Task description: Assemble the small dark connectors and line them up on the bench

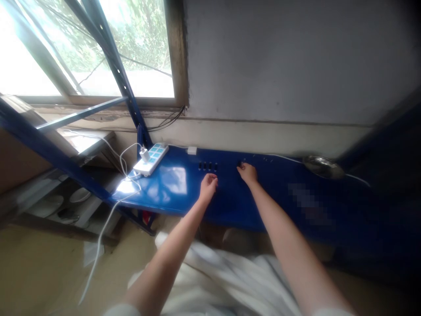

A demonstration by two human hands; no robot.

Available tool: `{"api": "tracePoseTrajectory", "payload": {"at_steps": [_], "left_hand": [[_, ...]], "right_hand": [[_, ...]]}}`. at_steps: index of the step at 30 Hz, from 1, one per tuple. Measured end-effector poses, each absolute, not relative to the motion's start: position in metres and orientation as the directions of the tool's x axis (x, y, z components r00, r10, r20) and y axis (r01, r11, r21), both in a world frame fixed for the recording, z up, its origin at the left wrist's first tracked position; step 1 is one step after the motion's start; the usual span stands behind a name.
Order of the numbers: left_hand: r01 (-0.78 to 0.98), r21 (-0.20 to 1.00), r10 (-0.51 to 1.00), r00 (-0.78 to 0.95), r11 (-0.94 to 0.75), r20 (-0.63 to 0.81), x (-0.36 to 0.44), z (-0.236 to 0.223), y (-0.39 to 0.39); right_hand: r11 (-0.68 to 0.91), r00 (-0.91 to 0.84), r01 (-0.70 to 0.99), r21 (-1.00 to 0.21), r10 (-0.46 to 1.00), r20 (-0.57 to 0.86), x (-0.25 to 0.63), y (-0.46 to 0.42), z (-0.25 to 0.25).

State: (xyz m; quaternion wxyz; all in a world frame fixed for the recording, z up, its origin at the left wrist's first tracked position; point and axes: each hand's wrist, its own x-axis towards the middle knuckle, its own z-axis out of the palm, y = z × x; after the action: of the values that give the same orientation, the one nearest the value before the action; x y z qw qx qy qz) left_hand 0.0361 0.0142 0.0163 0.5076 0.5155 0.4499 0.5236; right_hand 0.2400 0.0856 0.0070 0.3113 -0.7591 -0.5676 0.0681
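My left hand (208,187) is just above the blue tabletop (226,197), its fingers curled and pinched together. Whatever may be between those fingertips is too small to make out. Directly beyond it stands a row of several small black pieces with light ends (210,166). To the right, my right hand (247,173) reaches down to the tabletop with thumb and forefinger closed together. A tiny dark thing seems to be at its fingertips, but its kind does not show. Past this hand lie several tiny light bits (265,159), scattered near the back edge.
A white power strip (151,159) with a plugged-in charger (144,154) lies at the left end. Another white adapter (192,151) sits at the back edge. A shiny metal dish (322,166) is at the right. Blue rack posts (113,57) and a cable (101,237) flank the left side.
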Motion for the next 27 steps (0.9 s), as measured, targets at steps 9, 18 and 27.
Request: {"api": "tracePoseTrajectory", "payload": {"at_steps": [9, 18, 27], "left_hand": [[-0.057, 0.994, 0.993, 0.055, -0.098, 0.101, 0.036, 0.016, 0.014], [-0.062, 0.993, 0.993, 0.058, -0.097, 0.101, 0.036, 0.015, 0.014], [-0.056, 0.994, 0.994, 0.052, -0.092, 0.095, 0.037, 0.015, 0.015]], "right_hand": [[-0.162, 0.336, 0.827, -0.538, 0.910, 0.243, 0.241, 0.087, 0.007], [-0.169, 0.303, 0.847, -0.504, 0.933, 0.196, 0.243, 0.090, 0.006], [-0.262, 0.325, 0.852, -0.453, 0.944, 0.065, 0.251, 0.092, 0.013]]}}
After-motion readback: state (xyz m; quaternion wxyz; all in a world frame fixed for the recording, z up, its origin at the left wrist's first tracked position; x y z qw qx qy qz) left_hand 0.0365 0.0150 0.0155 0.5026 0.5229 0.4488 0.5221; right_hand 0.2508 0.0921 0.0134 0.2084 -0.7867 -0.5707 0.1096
